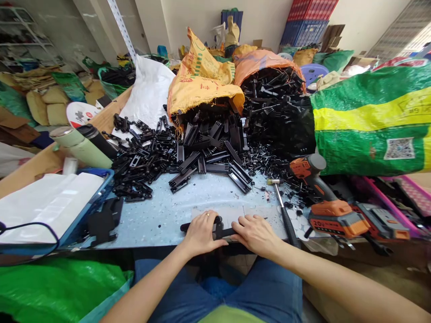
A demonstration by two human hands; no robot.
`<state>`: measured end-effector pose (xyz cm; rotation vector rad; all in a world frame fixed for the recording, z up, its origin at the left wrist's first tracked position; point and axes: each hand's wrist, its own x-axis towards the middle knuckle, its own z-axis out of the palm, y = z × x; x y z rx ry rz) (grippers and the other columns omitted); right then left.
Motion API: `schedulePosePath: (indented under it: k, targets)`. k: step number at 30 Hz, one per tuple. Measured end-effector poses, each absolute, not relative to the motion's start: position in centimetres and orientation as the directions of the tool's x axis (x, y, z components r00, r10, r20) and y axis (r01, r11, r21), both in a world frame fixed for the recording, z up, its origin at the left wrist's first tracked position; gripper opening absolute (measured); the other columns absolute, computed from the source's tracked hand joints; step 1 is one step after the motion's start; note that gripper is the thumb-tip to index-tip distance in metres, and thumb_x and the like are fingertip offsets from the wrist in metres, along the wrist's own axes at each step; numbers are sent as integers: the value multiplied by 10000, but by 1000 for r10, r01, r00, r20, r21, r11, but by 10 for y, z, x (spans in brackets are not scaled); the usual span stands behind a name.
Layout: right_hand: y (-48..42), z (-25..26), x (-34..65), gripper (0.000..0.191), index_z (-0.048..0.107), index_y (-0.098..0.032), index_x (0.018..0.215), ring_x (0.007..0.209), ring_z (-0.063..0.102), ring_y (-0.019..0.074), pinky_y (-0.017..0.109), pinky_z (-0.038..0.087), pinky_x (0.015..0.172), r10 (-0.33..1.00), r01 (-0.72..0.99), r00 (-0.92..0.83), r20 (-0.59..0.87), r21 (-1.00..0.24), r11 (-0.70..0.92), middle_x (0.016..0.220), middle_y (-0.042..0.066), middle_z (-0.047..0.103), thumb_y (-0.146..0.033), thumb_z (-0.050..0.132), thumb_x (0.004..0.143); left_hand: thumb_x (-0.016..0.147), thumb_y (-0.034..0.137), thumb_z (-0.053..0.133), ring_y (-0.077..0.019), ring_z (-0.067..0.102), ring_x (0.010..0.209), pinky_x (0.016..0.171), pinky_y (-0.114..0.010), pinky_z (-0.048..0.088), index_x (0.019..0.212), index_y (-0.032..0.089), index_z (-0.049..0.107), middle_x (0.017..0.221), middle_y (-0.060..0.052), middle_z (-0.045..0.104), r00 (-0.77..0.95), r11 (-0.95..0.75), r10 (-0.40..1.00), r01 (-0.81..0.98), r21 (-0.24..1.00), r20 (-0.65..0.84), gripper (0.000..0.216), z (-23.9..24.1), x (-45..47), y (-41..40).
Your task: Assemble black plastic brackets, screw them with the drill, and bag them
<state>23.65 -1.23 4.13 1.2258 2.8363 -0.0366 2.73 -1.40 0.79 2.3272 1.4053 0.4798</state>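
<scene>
My left hand and my right hand rest side by side at the near edge of the pale blue table. Both press down on one long black plastic part that lies flat between them; its left end pokes out from under my left hand. A ring sits on one finger of the left hand. A big heap of black plastic parts lies just beyond the hands.
A hammer and an orange cordless drill lie right of my right hand. Yellow, orange and green sacks spill parts at the back. On the left are a blue tray with white bags, a green bottle and loose black parts.
</scene>
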Motion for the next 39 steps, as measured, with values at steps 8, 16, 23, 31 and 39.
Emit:
schedulePosePath:
  k: [8,16,23,31,39]
  targets:
    - [0,58,230,255,546,-188,907,760,510,197,306,313,638,677,674,-736,-28,66,736,826,68,576,-413,426,904,745,575,542,-220,577,821,692,-321,433,931,190,485,850,-49,576,428,-463,884,744,482,190,432,0,25,-13]
    - [6,17,275,358,578,-189,953,792,522,190,297,344,672,705,704,-709,-25,-69,706,828,49,589,-485,382,903,771,598,497,-258,498,1023,832,-366,402,1146,173,470,1074,-96,560,557,-559,820,728,397,133,567,10,78,24]
    - [39,5,326,297,579,-163,1044,921,504,216,312,362,802,940,945,-325,109,7,326,951,96,606,-295,335,938,841,115,459,-242,496,1000,858,-393,365,894,117,610,927,-117,630,623,-634,770,723,275,138,161,7,199,127]
    - [94,1,324,192,599,-136,928,885,562,200,286,391,766,976,973,-215,40,-78,217,939,112,624,-182,417,885,879,146,411,-188,562,916,796,-308,446,981,114,571,984,-118,607,467,-532,846,771,350,258,193,15,153,111]
    - [43,30,278,210,679,-165,918,647,602,140,236,456,636,862,635,-484,-149,-738,228,791,38,670,-295,588,780,744,333,622,-168,639,717,683,-289,524,921,140,619,788,-46,651,-157,-56,982,288,956,105,261,-10,-7,17]
